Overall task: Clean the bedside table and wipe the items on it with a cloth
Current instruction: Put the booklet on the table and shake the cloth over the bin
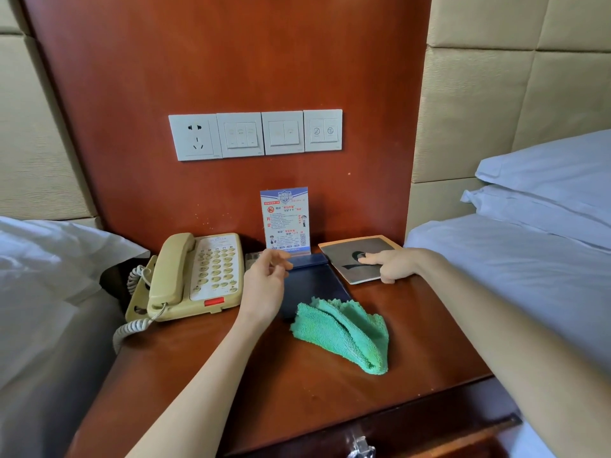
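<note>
Green cloth (344, 332) lies unheld on the worktop (429, 342). Behind it, the left hand (264, 282) hovers half-open and empty; the right hand (391, 264) presses a grey card (357, 251). Likely rearranging items; next, pick up the cloth.

A reddish-brown wooden bedside table (413, 342) is standing between two beds and carrying everything here. A beige corded telephone (195, 276) is sitting along its left edge, its coiled cord hanging over the front-left side. A printed notice card in a clear stand (287, 219) is standing upright at the back edge, near the middle. Just before it a dark blue folder (314, 285) is lying flat. A grey booklet (357, 256) is lying at the back-right corner. A crumpled green cloth (347, 335) is resting near the centre, overlapping the folder's front edge.
</note>
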`<state>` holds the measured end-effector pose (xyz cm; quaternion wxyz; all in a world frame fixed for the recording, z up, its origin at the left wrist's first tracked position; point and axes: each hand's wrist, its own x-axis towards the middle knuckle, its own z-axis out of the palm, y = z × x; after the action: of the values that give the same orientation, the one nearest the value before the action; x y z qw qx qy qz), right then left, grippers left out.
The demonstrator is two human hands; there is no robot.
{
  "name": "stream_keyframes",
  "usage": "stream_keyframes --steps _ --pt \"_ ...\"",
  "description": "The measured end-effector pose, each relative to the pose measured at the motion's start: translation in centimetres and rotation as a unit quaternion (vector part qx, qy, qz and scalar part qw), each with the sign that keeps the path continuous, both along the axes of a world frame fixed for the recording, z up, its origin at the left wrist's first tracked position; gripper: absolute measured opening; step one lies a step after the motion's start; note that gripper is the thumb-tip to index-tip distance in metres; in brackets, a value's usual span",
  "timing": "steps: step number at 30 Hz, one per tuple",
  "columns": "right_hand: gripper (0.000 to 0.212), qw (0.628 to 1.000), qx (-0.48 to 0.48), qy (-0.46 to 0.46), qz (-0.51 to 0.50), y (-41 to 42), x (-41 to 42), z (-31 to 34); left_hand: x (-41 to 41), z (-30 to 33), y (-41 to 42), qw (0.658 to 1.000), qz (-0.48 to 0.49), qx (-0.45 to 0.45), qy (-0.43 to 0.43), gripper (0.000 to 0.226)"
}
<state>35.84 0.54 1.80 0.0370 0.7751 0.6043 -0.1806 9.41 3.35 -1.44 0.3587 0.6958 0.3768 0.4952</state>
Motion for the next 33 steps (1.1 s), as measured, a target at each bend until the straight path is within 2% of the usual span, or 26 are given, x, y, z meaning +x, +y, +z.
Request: stream_keyframes --steps 2,4,7,9,12,18,22,24,25,26,28,30,33 --pt "0.079 0.998 0.047 0.036 -0.004 -0.2 -0.1 -0.8 -0.1 0.0 0.0 1.000 0.004 0.002 0.005 0.022" --pt "0.070 0.986 0.144 0.089 -0.012 -0.7 -0.3 -1.5 -0.2 0.1 -0.1 1.000 0.007 -0.001 0.006 0.022" --pt "0.055 0.943 0.287 0.165 -0.029 -1.8 -1.6 -1.5 -0.4 0.2 -0.2 1.000 0.012 -0.011 0.003 0.021" --pt "0.049 0.921 0.327 0.213 -0.022 -2.9 -3.2 -1.2 -0.6 0.3 -0.3 1.000 0.015 -0.014 -0.003 0.020" --pt "0.046 0.917 0.336 0.214 0.018 -6.0 -6.0 -0.8 -1.0 0.4 -0.6 1.000 0.020 -0.011 -0.011 0.021" --pt "0.065 0.943 0.268 0.186 0.058 -12.0 -10.1 -1.2 -1.6 0.4 -2.3 1.000 -0.012 -0.011 -0.014 0.020" --pt "0.056 0.947 0.265 0.171 0.067 -14.2 -10.8 -2.3 -2.6 -0.3 -3.8 0.983 -0.163 -0.015 0.077 0.012" --pt "0.043 0.948 0.266 0.160 0.074 -14.5 -11.0 -2.9 -3.3 -0.6 -4.3 0.964 -0.226 -0.031 0.133 0.022" --pt "0.036 0.946 0.276 0.152 0.074 -14.4 -11.2 -3.2 -3.6 -0.7 -4.4 0.957 -0.237 -0.007 0.168 0.032" --pt "0.028 0.942 0.291 0.150 0.069 -14.2 -11.3 -3.3 -3.8 -0.7 -4.5 0.950 -0.236 0.026 0.202 0.037" --pt "0.019 0.930 0.321 0.174 0.048 -13.9 -11.4 -3.3 -4.3 -0.7 -4.8 0.947 -0.208 0.073 0.233 0.025" --pt "0.019 0.911 0.344 0.226 0.022 -14.0 -11.2 -3.1 -4.4 -0.6 -5.3 0.962 -0.183 0.066 0.193 0.009" --pt "0.025 0.868 0.375 0.326 -0.023 -15.1 -10.4 -2.6 -4.2 -0.1 -6.3 0.973 -0.177 0.083 0.124 0.012"
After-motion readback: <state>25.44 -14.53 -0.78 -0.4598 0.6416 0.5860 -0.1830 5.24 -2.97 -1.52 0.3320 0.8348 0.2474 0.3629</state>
